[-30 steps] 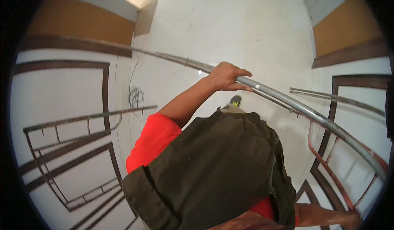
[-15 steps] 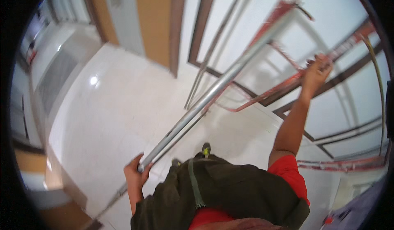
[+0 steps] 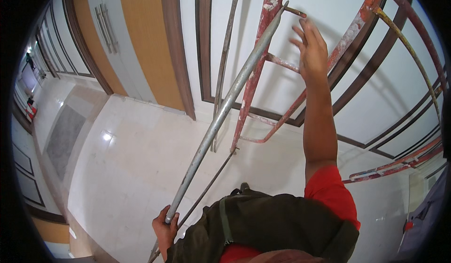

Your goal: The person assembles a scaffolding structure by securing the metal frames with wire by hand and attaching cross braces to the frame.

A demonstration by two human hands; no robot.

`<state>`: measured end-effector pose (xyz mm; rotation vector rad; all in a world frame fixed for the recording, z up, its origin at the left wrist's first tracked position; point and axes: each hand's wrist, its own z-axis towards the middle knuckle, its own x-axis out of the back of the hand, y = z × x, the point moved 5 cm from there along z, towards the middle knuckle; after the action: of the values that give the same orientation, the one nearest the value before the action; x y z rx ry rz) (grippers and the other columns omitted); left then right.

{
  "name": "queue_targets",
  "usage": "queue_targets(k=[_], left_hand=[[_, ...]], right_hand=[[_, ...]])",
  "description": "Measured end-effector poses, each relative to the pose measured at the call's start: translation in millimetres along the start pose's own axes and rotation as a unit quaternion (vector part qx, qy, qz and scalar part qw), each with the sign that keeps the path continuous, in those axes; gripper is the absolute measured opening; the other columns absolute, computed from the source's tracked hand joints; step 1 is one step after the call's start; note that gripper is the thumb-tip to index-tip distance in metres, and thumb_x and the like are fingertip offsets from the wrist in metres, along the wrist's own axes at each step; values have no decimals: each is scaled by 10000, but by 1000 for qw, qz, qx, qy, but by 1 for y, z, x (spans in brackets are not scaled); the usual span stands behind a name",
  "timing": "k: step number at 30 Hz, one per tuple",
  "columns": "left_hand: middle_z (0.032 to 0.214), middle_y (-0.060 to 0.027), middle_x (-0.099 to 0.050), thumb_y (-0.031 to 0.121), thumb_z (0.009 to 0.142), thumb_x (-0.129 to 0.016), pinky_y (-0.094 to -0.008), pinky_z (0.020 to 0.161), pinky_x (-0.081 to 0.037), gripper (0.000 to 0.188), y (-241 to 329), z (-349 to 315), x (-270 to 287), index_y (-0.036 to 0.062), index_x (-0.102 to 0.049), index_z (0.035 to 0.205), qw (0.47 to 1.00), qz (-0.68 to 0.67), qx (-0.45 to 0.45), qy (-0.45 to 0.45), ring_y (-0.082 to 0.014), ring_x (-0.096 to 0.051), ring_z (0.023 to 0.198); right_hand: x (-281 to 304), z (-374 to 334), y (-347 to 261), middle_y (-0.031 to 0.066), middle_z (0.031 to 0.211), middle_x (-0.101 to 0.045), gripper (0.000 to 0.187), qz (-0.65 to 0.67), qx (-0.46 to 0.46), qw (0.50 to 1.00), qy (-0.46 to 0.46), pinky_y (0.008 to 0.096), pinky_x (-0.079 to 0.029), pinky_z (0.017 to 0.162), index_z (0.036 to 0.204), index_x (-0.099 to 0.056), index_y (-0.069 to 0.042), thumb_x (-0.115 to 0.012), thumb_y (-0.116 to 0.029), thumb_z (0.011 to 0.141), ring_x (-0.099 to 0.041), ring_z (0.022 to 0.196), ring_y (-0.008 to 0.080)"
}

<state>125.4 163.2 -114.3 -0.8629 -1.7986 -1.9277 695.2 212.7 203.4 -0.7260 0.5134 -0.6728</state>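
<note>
A long grey metal tube (image 3: 213, 127) slants up from lower left to the top of a paint-splashed red scaffold frame (image 3: 251, 82). My left hand (image 3: 164, 230) is wrapped round the tube's lower end. The tube's flattened upper end meets the frame's post beside a short brownish pin (image 3: 296, 12). Just below that pin my right hand (image 3: 312, 49) is raised, its fingers apart and nothing seen in them. A thinner dark rod (image 3: 206, 190) runs from the foot of the red post down past my left hand.
Another thin metal pole (image 3: 225, 51) leans against the white panelled wall behind the frame. At the right stand more red bars (image 3: 399, 164) and a curved yellowish bar (image 3: 413, 42). Double doors (image 3: 117, 42) with long handles are at upper left, above a glossy tiled floor (image 3: 127, 169).
My right hand has let go of the red frame's bar and moved up and left toward the pin. My left hand still holds the tube, now lower in view. The whole view has shifted.
</note>
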Motion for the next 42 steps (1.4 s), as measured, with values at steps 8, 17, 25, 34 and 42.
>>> queue_targets(k=[8, 17, 25, 34, 42], left_hand=[[574, -137, -572, 239, 741, -830, -341, 524, -467, 468, -8, 4, -5, 15, -692, 1128, 998, 13, -47, 48, -263, -564, 494], [804, -167, -658, 259, 721, -831, -372, 674, -510, 650, 33, 8, 22, -46, -607, 1249, 993, 16, 6, -120, -281, -636, 730], [760, 29, -460, 230, 758, -867, -287, 537, -362, 782, 54, 31, 13, 33, -500, 1420, 977, -118, -110, -140, -104, -374, 623], [1165, -115, -575, 235, 766, -849, -331, 691, -463, 856, 119, 33, -1, 61, -419, 1486, 973, -77, -174, -130, -180, -492, 852], [1320, -216, -541, 122, 765, -794, -445, 1044, -398, 758, 194, -18, -23, -27, -437, 1417, 923, 45, -342, 171, -363, -509, 1230]], right_hand=[[-34, 35, -11, 229, 1385, -547, 535, -170, 104, 980, -13, 360, -441, 1043, 1459, -413, 43, -484, -272, 1032, -539, 1279, 291], [-14, 21, -23, 213, 1335, -596, 417, -305, 174, 936, -28, 375, -419, 1077, 1408, -503, -29, -496, -190, 1024, -559, 1270, 311], [-6, -18, -69, 232, 1414, -494, 506, -335, 184, 923, -45, 415, -464, 1030, 1444, -429, -29, -567, -147, 972, -588, 1181, 369], [121, -79, -103, 236, 1336, -540, 362, -347, 189, 919, -7, 281, -557, 631, 1271, -588, 16, -629, -148, 951, -687, 951, 252], [239, -152, 1, 180, 1292, -592, 327, -309, 25, 951, -15, 292, -564, 713, 1234, -618, -11, -662, -144, 939, -683, 975, 256]])
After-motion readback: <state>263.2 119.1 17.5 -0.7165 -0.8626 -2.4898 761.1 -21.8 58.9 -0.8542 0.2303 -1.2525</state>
